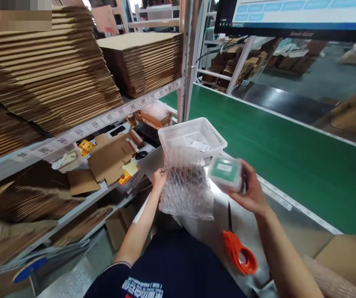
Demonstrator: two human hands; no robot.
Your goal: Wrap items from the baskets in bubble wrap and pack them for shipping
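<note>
My left hand (158, 179) pinches the left edge of a sheet of bubble wrap (186, 186) and holds it up in front of me. My right hand (252, 191) is closed round a small clear box with a green and white face (227, 174), lifted just right of the bubble wrap. Below my hands, orange-handled scissors (238, 252) lie on the grey metal worktop (252, 231). A white perforated plastic basket (193, 134) stands just behind the bubble wrap with some pale packing inside.
A green conveyor belt (289, 153) runs along the right. Metal shelves (109, 118) on the left carry stacks of flat cardboard (47, 70), loose box blanks and yellow labels. A monitor (296, 16) hangs overhead. A cardboard box (348, 260) sits at the lower right.
</note>
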